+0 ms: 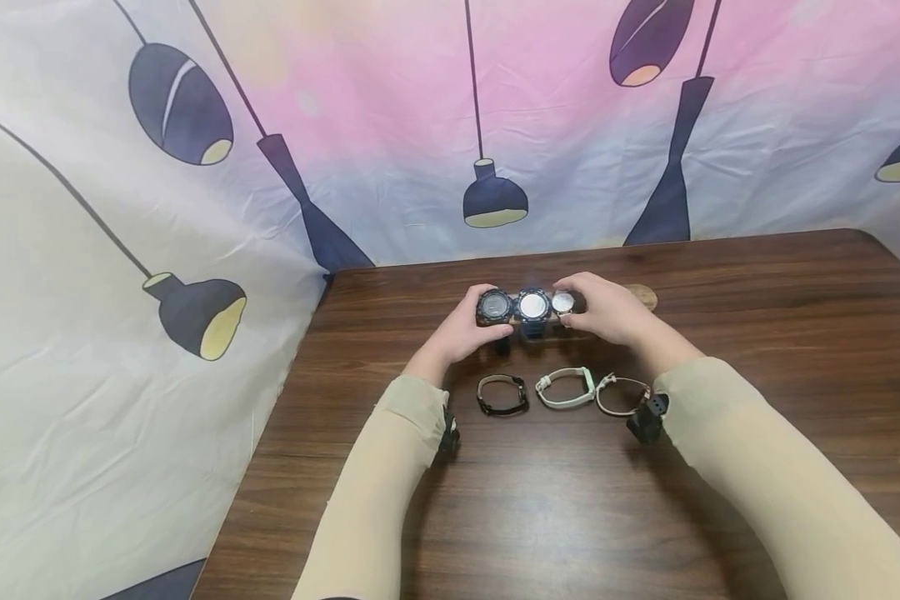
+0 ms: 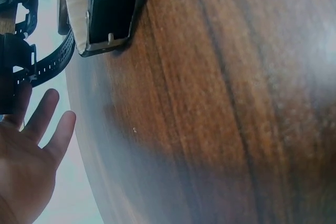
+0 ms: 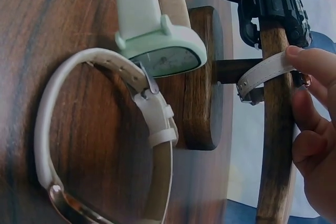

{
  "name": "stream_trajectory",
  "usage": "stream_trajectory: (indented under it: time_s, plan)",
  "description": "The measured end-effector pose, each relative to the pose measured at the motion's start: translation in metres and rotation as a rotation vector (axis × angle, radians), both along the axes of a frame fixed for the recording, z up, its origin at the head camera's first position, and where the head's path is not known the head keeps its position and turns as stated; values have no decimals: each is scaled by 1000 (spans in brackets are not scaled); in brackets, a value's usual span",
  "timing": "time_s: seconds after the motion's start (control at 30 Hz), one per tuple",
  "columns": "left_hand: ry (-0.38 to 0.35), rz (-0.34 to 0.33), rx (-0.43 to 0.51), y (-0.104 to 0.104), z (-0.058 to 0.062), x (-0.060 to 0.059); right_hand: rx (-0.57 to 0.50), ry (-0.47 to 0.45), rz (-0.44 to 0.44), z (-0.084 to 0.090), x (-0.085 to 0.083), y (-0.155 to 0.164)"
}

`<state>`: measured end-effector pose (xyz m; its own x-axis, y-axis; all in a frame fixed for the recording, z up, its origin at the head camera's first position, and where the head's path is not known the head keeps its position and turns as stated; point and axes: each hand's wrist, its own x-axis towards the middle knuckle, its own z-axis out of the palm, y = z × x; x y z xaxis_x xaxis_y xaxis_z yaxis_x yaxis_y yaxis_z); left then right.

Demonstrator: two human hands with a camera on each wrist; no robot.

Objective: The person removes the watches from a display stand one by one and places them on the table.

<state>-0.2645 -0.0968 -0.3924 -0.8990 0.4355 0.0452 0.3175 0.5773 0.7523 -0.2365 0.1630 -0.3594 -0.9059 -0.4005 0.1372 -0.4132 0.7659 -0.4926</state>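
Your right hand [image 1: 607,312] pinches the white-strapped watch [image 1: 563,302] hanging on the wooden stand [image 3: 273,129] at the table's [image 1: 720,467] far middle; your left hand [image 1: 461,333], fingers seemingly straight, steadies the black watch [image 1: 493,307]. Light, with a glass face and a floppy strap, it probably handles best by the case edges.

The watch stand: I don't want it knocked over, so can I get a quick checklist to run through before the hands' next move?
1. Watch stand base flat on table: ok.
2. Three watches on the bar, including white-strap watch: ok.
3. Right hand holds the white strap: ok.
4. Left hand steadies the left black watch: cannot tell, fingers look straight.
5. Three loose watches, such as the mint watch, clear of the base: ok.
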Motion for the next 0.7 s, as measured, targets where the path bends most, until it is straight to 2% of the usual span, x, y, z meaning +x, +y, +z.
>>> stream_trajectory:
  time_s: [0.37,0.7]
  plan:
    - [10,6,-1,0,-1,-1,0,31,-12,1,4,9]
    - [6,2,3,0,-1,0,44,48,-16,4,7,15]
